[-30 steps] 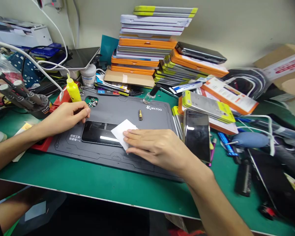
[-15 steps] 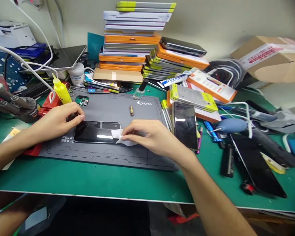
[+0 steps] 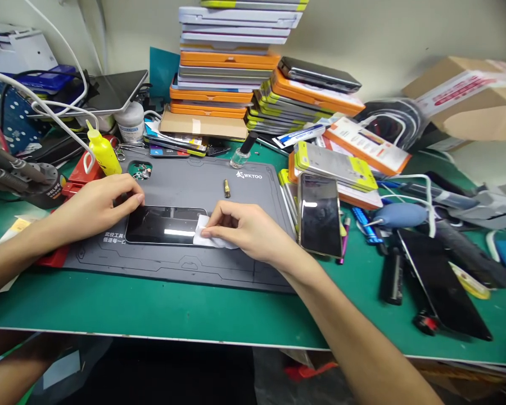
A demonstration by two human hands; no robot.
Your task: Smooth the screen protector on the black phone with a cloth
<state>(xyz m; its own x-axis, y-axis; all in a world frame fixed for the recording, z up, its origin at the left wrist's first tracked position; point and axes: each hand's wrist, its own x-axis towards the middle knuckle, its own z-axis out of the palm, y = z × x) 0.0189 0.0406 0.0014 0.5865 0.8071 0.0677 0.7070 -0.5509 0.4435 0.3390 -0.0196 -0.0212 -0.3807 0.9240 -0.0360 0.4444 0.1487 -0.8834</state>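
Note:
A black smartphone (image 3: pixel 160 225) lies screen up on the grey work mat (image 3: pixel 185 185), with a bright light reflection on its glass. My left hand (image 3: pixel 101 202) is at its far left corner, thumb and curled fingers closed about the edge; the exact contact is partly hidden. At the phone's right end, my right hand (image 3: pixel 244 228) pinches a folded white wipe (image 3: pixel 203 233) between thumb and fingers. The wipe touches the screen and covers part of that end. Beyond my right hand, a small brass-coloured bit (image 3: pixel 226 188) stands on the mat near a clear glass bottle (image 3: pixel 238 157) with a black cap.
Boxes (image 3: pixel 223 59) rise in a tall stack at the back. Another phone (image 3: pixel 319 214) lies right of the mat. Farther right are a blue air blower (image 3: pixel 398 215) and a black tablet-like panel (image 3: pixel 442 281). A yellow bottle (image 3: pixel 104 152) and a screwdriver holder (image 3: pixel 34 180) stand left.
My right hand has shifted slightly, with the wipe now flatter and bunched at the phone's right end. The left hand stays at the corner. The camera view has moved slightly.

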